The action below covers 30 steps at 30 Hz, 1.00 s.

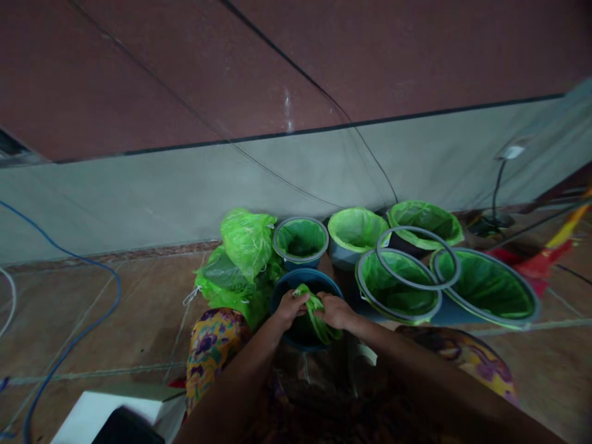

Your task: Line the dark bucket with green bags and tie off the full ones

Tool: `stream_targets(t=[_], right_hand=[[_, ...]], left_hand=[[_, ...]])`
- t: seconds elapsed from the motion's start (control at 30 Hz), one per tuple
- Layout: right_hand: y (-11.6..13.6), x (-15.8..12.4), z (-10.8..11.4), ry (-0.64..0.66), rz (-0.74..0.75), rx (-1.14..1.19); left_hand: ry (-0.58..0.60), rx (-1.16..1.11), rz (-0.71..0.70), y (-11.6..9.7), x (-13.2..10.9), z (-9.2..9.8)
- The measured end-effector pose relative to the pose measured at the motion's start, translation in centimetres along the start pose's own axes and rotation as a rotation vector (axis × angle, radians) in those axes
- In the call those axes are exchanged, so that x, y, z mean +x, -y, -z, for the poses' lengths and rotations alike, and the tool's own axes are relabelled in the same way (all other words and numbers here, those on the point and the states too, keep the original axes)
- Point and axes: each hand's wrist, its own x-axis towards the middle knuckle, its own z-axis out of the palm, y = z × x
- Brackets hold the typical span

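Fingers of the left hand (290, 307) and right hand (337, 311) grip a bunched green bag (316, 312) within the rim of a blue bin (308, 275). Toward the wall-side edge of the floor (139, 333), lined bins (342, 254) crowd close, a loose ring (457, 269) lying over some, beside heaped sacks (247, 240).

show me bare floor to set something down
Left: floor between the blue cable and green bags, beyond the white box. Right: floor nearer than the rightmost lined bin, beside the patterned knee. Crowded: the middle, where bins stand close, a grey ring lies across some, and the left hand and right hand hold green plastic at the blue bin.
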Motion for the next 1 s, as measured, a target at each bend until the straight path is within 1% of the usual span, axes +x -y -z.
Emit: stream_targets(t=[0.07,0.17,0.27,0.33,0.4,0.5,0.6,0.67,0.73,0.83,0.93,1.0], right_hand=[[-0.8,0.7,-0.5,0.002,-0.023,0.026],[-1.7,1.6,-0.7,0.028,-0.019,0.105],[-2.2,2.2,-0.9,0.047,-0.004,0.178],[-2.7,2.4,-0.9,0.051,-0.01,0.194],[-3.3,2.5,-0.6,0.041,-0.031,0.179],[-4.4,2.5,0.7,0.019,-0.084,0.095],[-5.2,2.4,2.0,0.014,-0.113,-0.023],[-5.3,2.4,2.4,0.025,-0.116,-0.092],[-5.1,2.3,2.3,0.039,-0.119,-0.143],[-4.6,2.1,1.8,0.042,-0.135,-0.195],[-4.2,2.0,1.7,0.024,-0.153,-0.222],[-4.1,2.0,1.7,0.006,-0.16,-0.229]], left_hand=[[0.039,0.104,-0.001,0.6,0.0,0.4],[0.04,0.265,-0.018,1.2,0.2,0.6],[0.007,0.47,-0.048,1.5,0.5,0.4],[-0.041,0.628,-0.065,1.2,0.6,0.6],[-0.117,0.786,-0.08,0.4,0.5,1.3],[-0.276,0.981,-0.104,-1.8,0.2,3.2],[-0.437,1.104,-0.163,-4.3,0.2,4.8],[-0.491,1.15,-0.233,-5.4,0.4,5.1],[-0.497,1.195,-0.369,-5.6,0.7,4.7],[-0.462,1.207,-0.605,-4.2,0.6,3.0],[-0.454,1.119,-0.72,-1.9,-0.3,1.2],[-0.412,1.103,-0.759,-0.5,-1.1,0.2]])
